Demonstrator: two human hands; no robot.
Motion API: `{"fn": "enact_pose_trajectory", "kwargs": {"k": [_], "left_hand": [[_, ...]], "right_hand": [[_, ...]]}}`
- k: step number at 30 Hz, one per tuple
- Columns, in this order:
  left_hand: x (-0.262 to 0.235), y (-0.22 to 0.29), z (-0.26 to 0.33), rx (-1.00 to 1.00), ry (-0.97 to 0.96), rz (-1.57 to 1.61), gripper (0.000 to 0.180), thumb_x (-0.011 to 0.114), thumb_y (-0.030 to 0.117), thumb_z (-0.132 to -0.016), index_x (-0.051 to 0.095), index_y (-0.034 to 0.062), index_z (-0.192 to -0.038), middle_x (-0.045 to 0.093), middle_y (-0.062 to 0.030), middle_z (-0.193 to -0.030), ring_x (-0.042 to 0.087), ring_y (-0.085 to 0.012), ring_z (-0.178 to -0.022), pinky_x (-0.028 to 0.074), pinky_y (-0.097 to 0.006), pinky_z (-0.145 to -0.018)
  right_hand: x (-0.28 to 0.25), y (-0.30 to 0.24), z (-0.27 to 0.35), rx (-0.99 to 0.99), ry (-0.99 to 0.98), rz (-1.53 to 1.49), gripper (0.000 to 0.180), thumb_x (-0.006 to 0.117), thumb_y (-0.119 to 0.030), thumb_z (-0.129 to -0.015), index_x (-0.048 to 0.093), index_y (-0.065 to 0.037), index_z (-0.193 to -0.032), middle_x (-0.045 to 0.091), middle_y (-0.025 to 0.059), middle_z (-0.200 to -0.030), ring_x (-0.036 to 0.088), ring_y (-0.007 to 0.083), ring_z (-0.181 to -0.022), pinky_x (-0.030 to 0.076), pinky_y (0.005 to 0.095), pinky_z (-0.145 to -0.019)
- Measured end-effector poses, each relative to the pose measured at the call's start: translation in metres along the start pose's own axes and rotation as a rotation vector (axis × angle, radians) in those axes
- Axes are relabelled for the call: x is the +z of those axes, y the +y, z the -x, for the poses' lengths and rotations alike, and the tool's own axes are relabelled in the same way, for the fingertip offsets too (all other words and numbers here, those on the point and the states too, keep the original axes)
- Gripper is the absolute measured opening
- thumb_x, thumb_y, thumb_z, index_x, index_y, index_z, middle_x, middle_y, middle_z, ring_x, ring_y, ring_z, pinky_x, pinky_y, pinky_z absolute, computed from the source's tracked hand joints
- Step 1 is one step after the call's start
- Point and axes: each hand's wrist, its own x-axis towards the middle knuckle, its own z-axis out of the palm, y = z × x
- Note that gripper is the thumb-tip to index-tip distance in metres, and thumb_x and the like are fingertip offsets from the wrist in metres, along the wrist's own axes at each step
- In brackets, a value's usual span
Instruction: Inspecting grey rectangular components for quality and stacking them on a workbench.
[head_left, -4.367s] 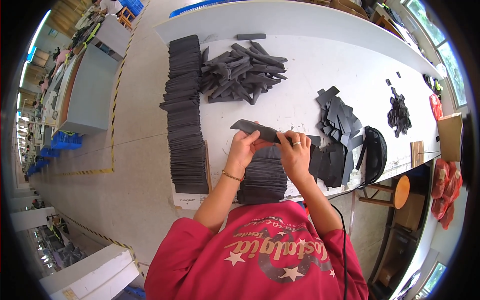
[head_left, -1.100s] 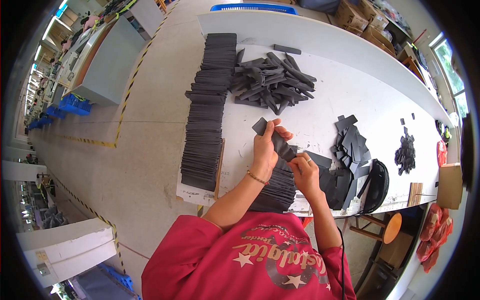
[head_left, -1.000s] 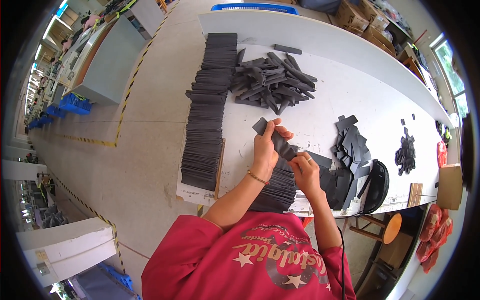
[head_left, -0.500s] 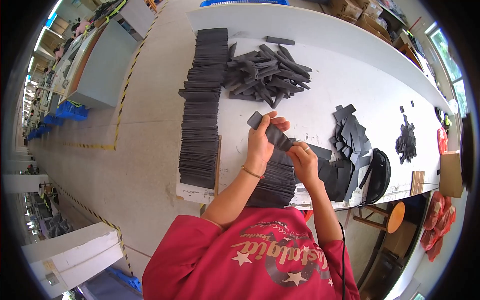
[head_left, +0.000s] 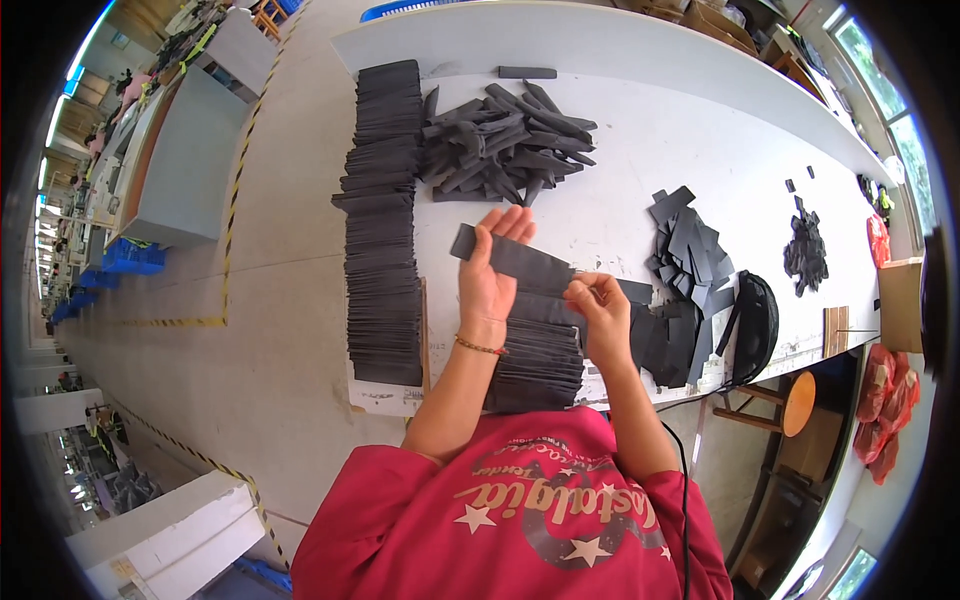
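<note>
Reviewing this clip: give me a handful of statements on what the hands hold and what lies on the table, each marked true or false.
1. Both hands grip one dark strip. True: the left hand holds its left part, the right hand pinches its right end.
2. The strip is held over a stack of dark sheets. True.
3. The loose heap of strips lies on the floor. False: it lies on the white table.
4. The long row of stacked pieces runs along the table's right edge. False: it runs along the left edge.
5. The left wrist is bare. False: it wears a thin bracelet.
</note>
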Motion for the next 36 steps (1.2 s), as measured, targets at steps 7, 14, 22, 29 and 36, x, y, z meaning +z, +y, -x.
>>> {"fn": "enact_pose_trajectory", "kwargs": {"k": [7,14,22,29,36], "left_hand": [[-0.005,-0.007,0.001,-0.105,-0.010,0.048,0.036,0.048,0.026,-0.100,0.053,-0.0019,-0.122,0.058,-0.0199,-0.123,0.053,-0.0349,-0.121,0.038,-0.047,-0.110],[-0.061,-0.011,0.000,-0.114,0.376,0.161,0.035,0.043,0.023,-0.102,0.050,-0.0045,-0.124,0.058,-0.0194,-0.123,0.055,-0.0341,-0.119,0.041,-0.047,-0.108],[-0.096,0.024,-0.131,0.067,0.454,-0.509,0.024,0.063,0.021,-0.093,0.062,-0.0006,-0.103,0.067,-0.0108,-0.092,0.064,-0.0173,-0.081,0.052,-0.031,-0.070],[-0.118,0.022,-0.261,-0.053,0.570,-1.005,0.020,0.074,0.024,-0.082,0.068,0.0055,-0.080,0.059,-0.0027,-0.058,0.047,-0.0081,-0.040,0.034,-0.023,-0.036],[-0.104,0.026,-0.250,-0.167,0.385,-1.060,0.010,0.064,0.010,-0.087,0.067,0.0042,-0.094,0.059,-0.0021,-0.059,0.048,-0.0083,-0.040,0.034,-0.023,-0.036]], "right_hand": [[0.004,0.003,-0.028,0.087,-0.109,-0.070,0.016,0.066,-0.016,-0.091,0.065,0.000,-0.093,0.062,0.0019,-0.081,0.056,0.0099,-0.069,0.051,0.0264,-0.065],[-0.041,0.037,-0.023,-0.086,-0.025,0.406,0.016,0.068,-0.014,-0.089,0.066,0.001,-0.085,0.062,0.0003,-0.070,0.055,0.0066,-0.064,0.045,0.0229,-0.059],[-0.089,0.068,-0.018,-0.454,-0.058,1.192,0.016,0.072,-0.017,-0.082,0.068,-0.003,-0.090,0.062,0.0099,-0.081,0.061,0.0229,-0.076,0.049,0.0353,-0.066],[-0.143,0.070,-0.037,-0.375,0.159,1.292,0.018,0.068,-0.011,-0.082,0.063,-0.006,-0.099,0.060,0.0114,-0.092,0.057,0.0314,-0.087,0.047,0.0413,-0.075],[-0.155,0.071,-0.072,-0.461,0.100,1.486,0.030,0.068,-0.010,-0.079,0.060,-0.006,-0.108,0.059,0.0104,-0.105,0.054,0.0306,-0.100,0.045,0.0400,-0.083]]}}
